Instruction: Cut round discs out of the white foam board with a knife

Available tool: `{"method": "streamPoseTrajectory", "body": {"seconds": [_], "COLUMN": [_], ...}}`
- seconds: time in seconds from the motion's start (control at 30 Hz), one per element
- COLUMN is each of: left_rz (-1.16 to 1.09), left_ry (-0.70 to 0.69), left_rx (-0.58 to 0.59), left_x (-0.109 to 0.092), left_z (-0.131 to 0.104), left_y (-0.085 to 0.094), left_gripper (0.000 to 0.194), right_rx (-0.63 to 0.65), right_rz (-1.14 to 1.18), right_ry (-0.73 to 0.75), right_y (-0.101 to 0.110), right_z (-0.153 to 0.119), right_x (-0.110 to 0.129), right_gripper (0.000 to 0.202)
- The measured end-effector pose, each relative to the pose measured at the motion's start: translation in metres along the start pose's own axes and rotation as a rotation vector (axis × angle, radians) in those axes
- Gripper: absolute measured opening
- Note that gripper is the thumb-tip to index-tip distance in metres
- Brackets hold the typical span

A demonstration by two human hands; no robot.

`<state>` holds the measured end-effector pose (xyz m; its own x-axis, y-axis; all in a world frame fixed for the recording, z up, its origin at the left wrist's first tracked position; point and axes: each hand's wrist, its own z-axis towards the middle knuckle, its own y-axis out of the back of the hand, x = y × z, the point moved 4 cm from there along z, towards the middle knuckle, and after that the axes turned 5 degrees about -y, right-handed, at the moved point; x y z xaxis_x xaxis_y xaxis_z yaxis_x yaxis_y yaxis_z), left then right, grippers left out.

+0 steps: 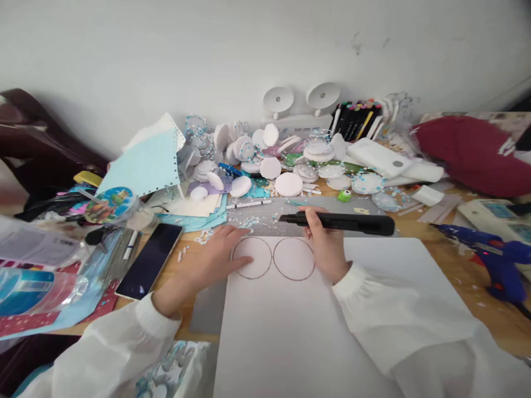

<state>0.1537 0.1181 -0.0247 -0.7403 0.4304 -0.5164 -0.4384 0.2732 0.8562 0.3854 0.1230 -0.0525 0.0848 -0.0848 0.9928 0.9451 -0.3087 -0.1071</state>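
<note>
A large white sheet (pixel 274 331) lies at the front of the desk, with two circles drawn side by side near its far edge. My left hand (pixel 211 254) rests over the sheet's far left corner, fingers spread, its thumb inside the left circle (pixel 258 267). Beyond the right circle (pixel 293 258), my right hand (pixel 326 243) grips a black utility knife (pixel 357 223), which is held sideways above the sheet with its blade end pointing left. Under the sheet shows a grey cutting mat (pixel 205 309).
White foam discs (pixel 289 184) are heaped along the wall. A dark phone (pixel 150 261) and a plastic bottle (pixel 37 290) lie at the left. At the right is a blue glue gun (pixel 493 254). Black markers (pixel 354 122) stand at the back.
</note>
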Motion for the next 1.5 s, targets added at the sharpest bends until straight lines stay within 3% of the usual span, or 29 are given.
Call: {"method": "streamPoseTrajectory", "body": {"seconds": [0.13,0.33,0.47,0.67,0.9,1.1,1.5], "left_rz": [-0.133,-0.410,-0.588,-0.758,-0.750,-0.660,-0.632], "left_ry": [0.080,0.147,0.202,0.212,0.156,0.117,0.019], "left_rx": [0.052,0.202,0.152,0.124,0.119,0.049,-0.098], "left_x": [0.009,0.016,0.017,0.007,0.005,0.002,0.000], "left_z": [0.010,0.010,0.011,0.016,0.013,0.012,0.010], "left_y": [0.006,0.001,-0.010,-0.028,-0.029,-0.029,-0.027], "left_gripper": [0.056,0.038,0.040,0.040,0.035,0.034,0.029], "right_rx": [0.023,0.159,0.210,0.169,0.157,0.304,0.308], "right_rz": [-0.082,-0.187,-0.229,-0.202,-0.358,-0.547,-0.684], "right_ry": [0.121,0.219,0.214,0.202,0.317,0.229,0.204], "right_y": [-0.001,-0.008,-0.018,-0.039,-0.028,-0.034,-0.042], "right_z": [-0.003,-0.014,-0.016,-0.025,-0.040,-0.043,-0.043], "right_x": [0.011,0.023,0.029,0.034,0.043,0.038,0.039], "right_gripper": [0.029,0.016,0.015,0.020,0.006,0.005,0.008]}}
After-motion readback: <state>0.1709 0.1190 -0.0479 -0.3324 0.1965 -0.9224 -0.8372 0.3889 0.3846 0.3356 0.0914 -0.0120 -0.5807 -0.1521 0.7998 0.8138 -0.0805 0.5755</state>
